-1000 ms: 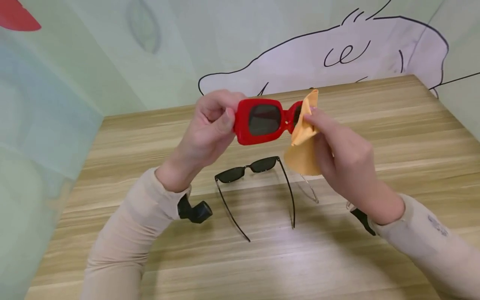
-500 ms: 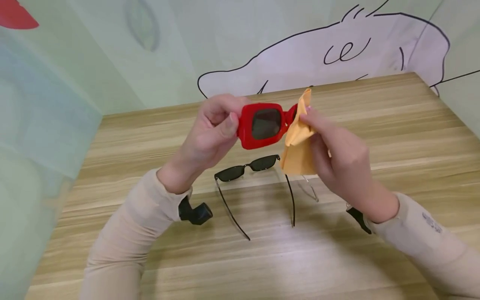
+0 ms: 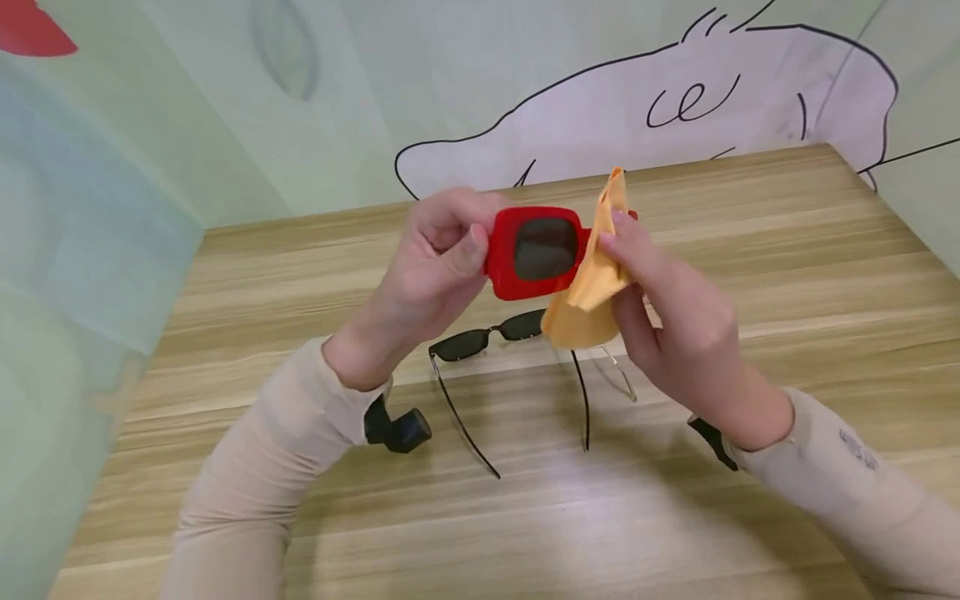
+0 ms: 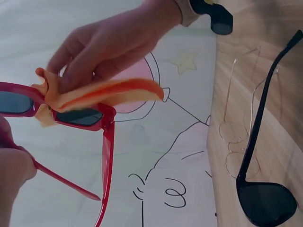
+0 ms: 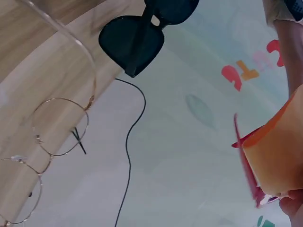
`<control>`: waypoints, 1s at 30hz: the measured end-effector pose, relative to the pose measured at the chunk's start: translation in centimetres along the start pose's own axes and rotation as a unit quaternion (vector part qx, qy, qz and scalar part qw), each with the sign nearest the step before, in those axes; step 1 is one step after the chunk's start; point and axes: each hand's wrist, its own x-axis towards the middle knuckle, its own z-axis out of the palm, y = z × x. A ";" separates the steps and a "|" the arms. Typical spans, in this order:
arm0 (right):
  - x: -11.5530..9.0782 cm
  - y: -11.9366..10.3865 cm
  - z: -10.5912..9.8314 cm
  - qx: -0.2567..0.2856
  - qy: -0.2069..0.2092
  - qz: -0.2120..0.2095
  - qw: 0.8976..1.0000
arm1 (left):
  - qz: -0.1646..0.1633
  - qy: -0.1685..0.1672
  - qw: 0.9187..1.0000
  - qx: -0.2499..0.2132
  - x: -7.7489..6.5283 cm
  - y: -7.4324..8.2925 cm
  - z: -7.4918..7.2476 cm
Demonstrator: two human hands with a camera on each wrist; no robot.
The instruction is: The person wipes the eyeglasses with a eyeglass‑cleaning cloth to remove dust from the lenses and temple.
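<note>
My left hand (image 3: 442, 262) grips one end of a pair of red-framed sunglasses (image 3: 504, 279) with dark lenses, held up above the table. In my right hand (image 3: 678, 325) an orange cloth (image 3: 588, 292) is pinched, folded over the bridge and the other lens, which it mostly hides in the head view. The left wrist view shows the cloth (image 4: 113, 92) draped across the red sunglasses (image 4: 108, 137), with their temples hanging unfolded. Below the hands, black sunglasses (image 3: 461, 345) lie on the table with temples spread.
Thin wire-framed glasses (image 5: 60, 153) stand on the wooden table (image 3: 247, 317) beside the black sunglasses, mostly hidden by the cloth in the head view. A wall with line drawings (image 3: 600, 100) rises behind the table. Black wrist cameras (image 3: 405, 431) sit at both sleeves.
The left hand has moved slightly right with the red sunglasses. The cloth has shifted left relative to them, from the far lens toward the bridge, and its lower flap swings left.
</note>
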 end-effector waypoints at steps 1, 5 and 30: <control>0.0 0.1 0.0 -0.004 0.002 0.005 1.000 | -0.001 0.001 1.000 -0.003 0.0 0.0 0.1; -0.6 0.5 -0.1 -0.016 -0.004 0.008 1.000 | -0.001 0.012 1.000 -0.027 0.0 0.0 0.4; 1.3 2.8 -1.1 -0.117 0.105 -0.004 0.988 | -0.264 0.180 0.937 0.140 -0.8 2.3 0.7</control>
